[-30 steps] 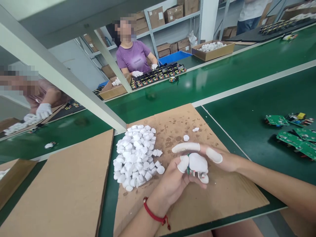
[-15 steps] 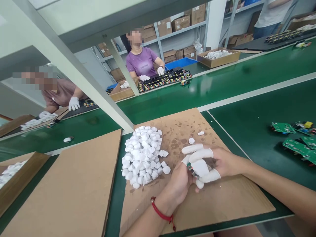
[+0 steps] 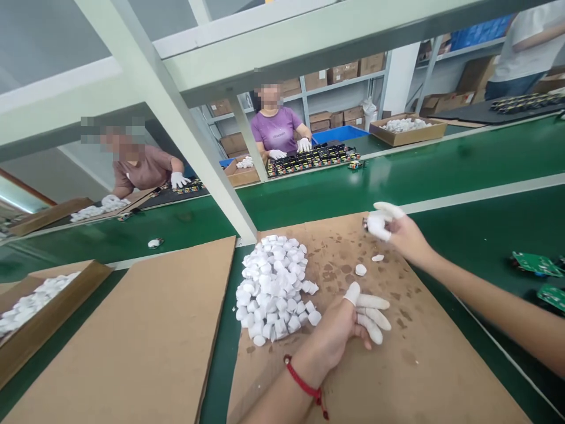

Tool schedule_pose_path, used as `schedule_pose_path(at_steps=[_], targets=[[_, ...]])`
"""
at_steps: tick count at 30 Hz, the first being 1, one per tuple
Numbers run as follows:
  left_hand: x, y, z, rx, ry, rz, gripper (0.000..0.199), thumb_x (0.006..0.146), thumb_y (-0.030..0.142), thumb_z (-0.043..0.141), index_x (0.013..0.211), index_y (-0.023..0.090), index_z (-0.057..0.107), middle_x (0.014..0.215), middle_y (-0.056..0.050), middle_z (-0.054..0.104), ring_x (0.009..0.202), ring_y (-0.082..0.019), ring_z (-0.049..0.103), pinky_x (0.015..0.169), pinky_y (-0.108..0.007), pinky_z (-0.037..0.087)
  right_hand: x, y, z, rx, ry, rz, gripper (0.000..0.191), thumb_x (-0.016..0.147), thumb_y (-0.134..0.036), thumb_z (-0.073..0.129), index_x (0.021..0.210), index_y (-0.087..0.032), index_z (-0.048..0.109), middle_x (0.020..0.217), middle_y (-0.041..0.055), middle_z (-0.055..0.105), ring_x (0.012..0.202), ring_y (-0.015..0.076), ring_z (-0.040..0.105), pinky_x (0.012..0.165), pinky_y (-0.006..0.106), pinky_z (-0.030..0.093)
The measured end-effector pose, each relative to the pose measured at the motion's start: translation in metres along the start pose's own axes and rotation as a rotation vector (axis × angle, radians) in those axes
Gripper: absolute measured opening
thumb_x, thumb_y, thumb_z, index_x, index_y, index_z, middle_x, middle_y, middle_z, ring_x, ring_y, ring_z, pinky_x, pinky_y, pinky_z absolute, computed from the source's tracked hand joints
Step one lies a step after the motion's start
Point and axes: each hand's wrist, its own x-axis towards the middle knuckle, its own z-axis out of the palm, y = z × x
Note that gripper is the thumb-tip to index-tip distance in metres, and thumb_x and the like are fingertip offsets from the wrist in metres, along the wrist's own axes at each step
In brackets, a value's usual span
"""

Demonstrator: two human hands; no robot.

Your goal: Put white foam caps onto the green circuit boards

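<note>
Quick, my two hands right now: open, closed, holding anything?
Left hand: open, nothing visible in it, over the cardboard.
Right hand: fingers closed on a small part, mostly hidden.

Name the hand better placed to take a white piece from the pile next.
Left, I'd judge. The left hand looks empty and is close beside the pile of white pieces. The right hand is farther off, near the far edge of the cardboard, and seems to pinch a small part.
</note>
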Motion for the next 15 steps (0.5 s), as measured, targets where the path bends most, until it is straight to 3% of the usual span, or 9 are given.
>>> schedule_pose_path(at_steps=[4, 7, 11, 15], targets=[[0.000, 0.000, 0.001, 0.026, 0.018, 0.009, 0.072, 0.076, 0.069, 0.033, 0.081, 0.006, 0.068, 0.058, -0.011, 0.063, 0.042, -0.011, 0.051, 0.040, -0.021, 0.032, 0.067, 0.028, -0.028, -0.214, 0.225, 0.058, 0.039, 0.081, -0.040, 0.058, 0.110, -0.015, 0.049, 0.107, 0.0120, 0.061, 0.100, 0.0226, 0.058, 0.090, 0.036, 0.043], [0.000, 0.002, 0.001, 0.024, 0.014, 0.013, 0.069, 0.073, 0.068, 0.039, 0.079, 0.007, 0.068, 0.058, -0.010, 0.064, 0.042, -0.011, 0.051, 0.040, -0.021, 0.033, 0.087, 0.042, -0.050, -0.434, 0.264, 0.172, 0.025, 0.086, -0.036, 0.054, 0.102, -0.016, 0.057, 0.110, 0.0090, 0.058, 0.104, 0.0220, 0.054, 0.092, 0.041, 0.040], [0.000, 0.004, 0.000, 0.026, -0.015, 0.014, 0.064, 0.071, 0.067, 0.045, 0.078, 0.006, 0.067, 0.060, -0.011, 0.064, 0.041, -0.011, 0.051, 0.042, -0.022, 0.035, 0.088, 0.054, -0.068, -0.661, 0.166, 0.247, 0.026, 0.087, -0.035, 0.053, 0.105, -0.016, 0.057, 0.120, 0.0090, 0.052, 0.113, 0.0242, 0.047, 0.096, 0.048, 0.035], [-0.002, 0.005, 0.000, 0.056, 0.000, 0.021, 0.057, 0.074, 0.060, 0.048, 0.081, 0.006, 0.066, 0.065, -0.011, 0.065, 0.043, -0.009, 0.050, 0.044, -0.021, 0.036, 0.069, 0.052, -0.103, -0.772, -0.067, 0.197, 0.034, 0.080, -0.028, 0.061, 0.110, -0.012, 0.056, 0.124, 0.0137, 0.052, 0.119, 0.0286, 0.043, 0.101, 0.048, 0.029]])
